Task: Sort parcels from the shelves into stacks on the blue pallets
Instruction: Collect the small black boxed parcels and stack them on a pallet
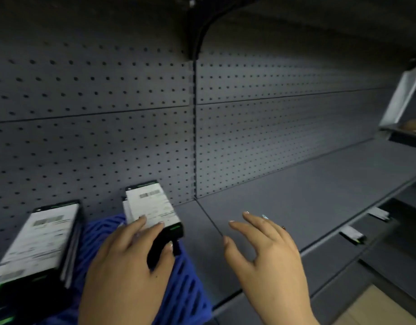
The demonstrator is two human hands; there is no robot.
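A black parcel (153,207) with a white label and green trim lies on a blue plastic pallet (188,287) that rests on the grey shelf. My left hand (124,273) grips this parcel, fingers on its label and thumb on its right side. A second, larger black parcel (38,242) with a white label sits to the left on the same blue pallet. My right hand (265,254) hovers over the bare shelf to the right, fingers spread, holding nothing.
The grey shelf board (308,195) stretches to the right below a pegboard back wall (108,113). Price-tag holders (352,234) line the shelf's front edge. A lower shelf and light floor (378,308) show at bottom right. Another shelf bracket (401,99) stands at far right.
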